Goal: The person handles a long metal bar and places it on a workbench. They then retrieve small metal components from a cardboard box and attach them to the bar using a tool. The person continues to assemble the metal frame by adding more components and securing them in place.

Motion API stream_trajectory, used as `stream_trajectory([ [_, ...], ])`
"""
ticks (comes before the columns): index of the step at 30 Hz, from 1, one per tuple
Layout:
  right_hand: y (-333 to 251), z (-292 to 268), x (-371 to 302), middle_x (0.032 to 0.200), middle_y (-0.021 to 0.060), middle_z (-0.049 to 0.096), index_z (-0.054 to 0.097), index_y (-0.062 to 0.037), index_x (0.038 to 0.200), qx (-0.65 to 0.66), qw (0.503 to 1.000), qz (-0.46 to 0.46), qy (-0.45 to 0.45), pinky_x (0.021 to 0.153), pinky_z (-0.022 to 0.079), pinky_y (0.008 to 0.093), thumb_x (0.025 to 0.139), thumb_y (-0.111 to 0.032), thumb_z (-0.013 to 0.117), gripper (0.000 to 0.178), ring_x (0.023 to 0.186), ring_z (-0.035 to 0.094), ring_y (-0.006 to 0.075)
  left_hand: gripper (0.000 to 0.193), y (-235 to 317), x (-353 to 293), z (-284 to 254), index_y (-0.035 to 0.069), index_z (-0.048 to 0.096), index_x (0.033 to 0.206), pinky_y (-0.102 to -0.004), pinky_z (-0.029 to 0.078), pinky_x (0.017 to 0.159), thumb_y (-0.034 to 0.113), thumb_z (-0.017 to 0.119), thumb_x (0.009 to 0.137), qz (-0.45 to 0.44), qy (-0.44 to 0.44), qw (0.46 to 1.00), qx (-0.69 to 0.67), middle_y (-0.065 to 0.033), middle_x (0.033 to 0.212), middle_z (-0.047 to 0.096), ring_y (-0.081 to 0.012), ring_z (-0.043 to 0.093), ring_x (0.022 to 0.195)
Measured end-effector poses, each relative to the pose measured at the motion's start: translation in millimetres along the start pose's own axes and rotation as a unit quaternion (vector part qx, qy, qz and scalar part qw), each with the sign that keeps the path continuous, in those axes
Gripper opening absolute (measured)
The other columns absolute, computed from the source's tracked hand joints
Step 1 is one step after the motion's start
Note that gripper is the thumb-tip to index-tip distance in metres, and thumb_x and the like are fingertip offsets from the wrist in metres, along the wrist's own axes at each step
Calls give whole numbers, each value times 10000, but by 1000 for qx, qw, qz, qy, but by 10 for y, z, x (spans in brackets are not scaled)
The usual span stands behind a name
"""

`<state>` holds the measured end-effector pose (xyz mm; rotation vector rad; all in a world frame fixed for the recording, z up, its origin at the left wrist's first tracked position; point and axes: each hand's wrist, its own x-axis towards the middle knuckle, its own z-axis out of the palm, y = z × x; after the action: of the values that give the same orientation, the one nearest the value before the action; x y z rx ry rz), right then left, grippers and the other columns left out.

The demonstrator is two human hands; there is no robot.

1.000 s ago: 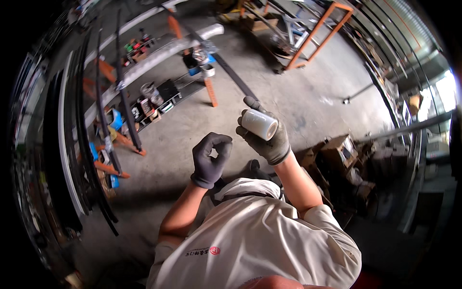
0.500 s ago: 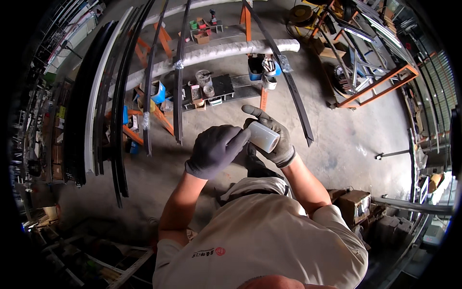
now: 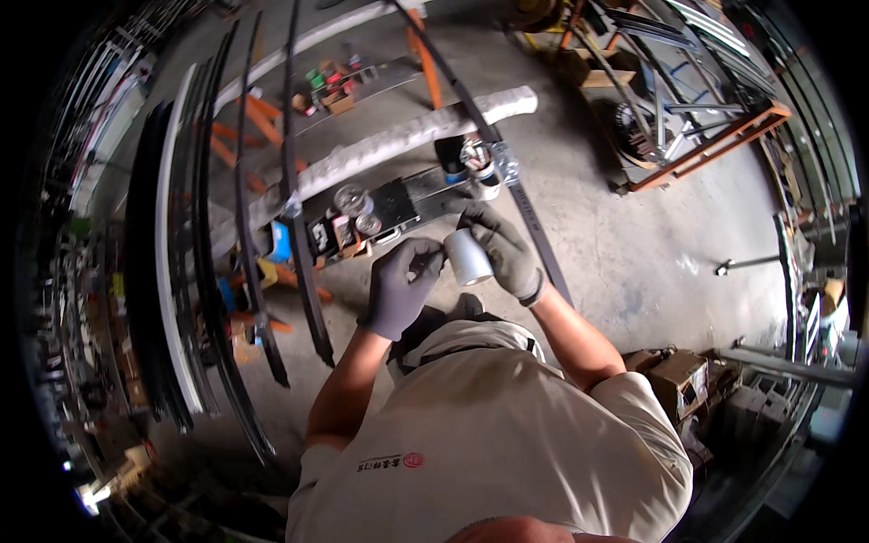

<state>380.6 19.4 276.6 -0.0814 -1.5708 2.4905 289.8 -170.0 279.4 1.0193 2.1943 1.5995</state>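
Observation:
A whitish, shiny roll of clear film (image 3: 468, 259) is held tilted in front of my waist, its hollow end toward me. My right hand (image 3: 507, 258), in a grey-green work glove, grips the roll along its right side. On the other side my left hand (image 3: 403, 288), in a dark grey glove, has thumb and fingers pinched at the roll's upper left edge. Whether a loose end of film lies between those fingertips is too small to tell. Beyond my hands, dark long profiles (image 3: 303, 271) lie across a padded white crossbar (image 3: 407, 138), with clear wrap around some of them.
Orange trestle legs (image 3: 424, 68) hold up the crossbars. A low shelf (image 3: 425, 195) carries jars, small boxes and a white bucket (image 3: 486, 185). More profiles (image 3: 163, 271) stand at the left. An orange-framed rack (image 3: 724, 145) is at the far right, cardboard boxes (image 3: 679, 376) at the near right.
My view has turned and shifted, so the profiles and shelf sit lower and further left. The roll has tipped more upright, and my right hand has moved from beneath it to its side.

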Motion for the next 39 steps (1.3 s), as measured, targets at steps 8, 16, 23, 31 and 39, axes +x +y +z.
stream_trajectory([
  [8, -141, -448, 685, 1197, 27, 583, 533, 4, 1514, -173, 981, -35, 78, 1013, 435, 295, 1068, -217, 549, 498, 1118, 541, 140, 233, -482, 1310, -17, 78, 573, 1009, -243, 484, 632, 293, 650, 1056, -136, -227, 872, -412, -14, 770, 617, -74, 570, 658],
  [16, -372, -511, 1401, 1055, 86, 665, 514, -40, 1535, -364, 925, -6, 112, 911, 503, 357, 1008, -36, 534, 527, 974, 601, 191, 330, -930, 2328, -140, 66, 609, 1081, -243, 521, 653, 353, 750, 1002, -163, -303, 874, -344, -4, 840, 648, -92, 645, 763],
  [23, -64, -896, 1544, 1019, 163, 651, 504, -71, 1526, -435, 894, 63, 92, 893, 517, 418, 1006, -52, 582, 526, 938, 626, 319, 153, -1451, 2470, 228, 38, 624, 1000, -309, 528, 754, 111, 744, 938, -56, -355, 920, -156, -22, 903, 657, -134, 637, 841],
  [31, 522, -1686, 1322, 1311, 101, 652, 327, -58, 1648, -19, 988, 106, 113, 1075, 483, 378, 1054, -193, 682, 705, 1180, 609, 192, 163, -1578, 2426, 694, 107, 561, 1001, -242, 486, 587, 213, 680, 1038, -242, -292, 879, -289, 26, 828, 610, -65, 591, 652],
  [39, 388, -2368, 1493, 1194, 91, 633, 435, -67, 1602, -232, 960, -20, 156, 981, 498, 332, 999, -270, 751, 711, 1076, 604, 161, 195, -1222, 2959, 1293, 151, 499, 1056, -224, 386, 461, 263, 659, 1070, -299, -241, 857, -342, 16, 766, 562, -72, 528, 560],
])
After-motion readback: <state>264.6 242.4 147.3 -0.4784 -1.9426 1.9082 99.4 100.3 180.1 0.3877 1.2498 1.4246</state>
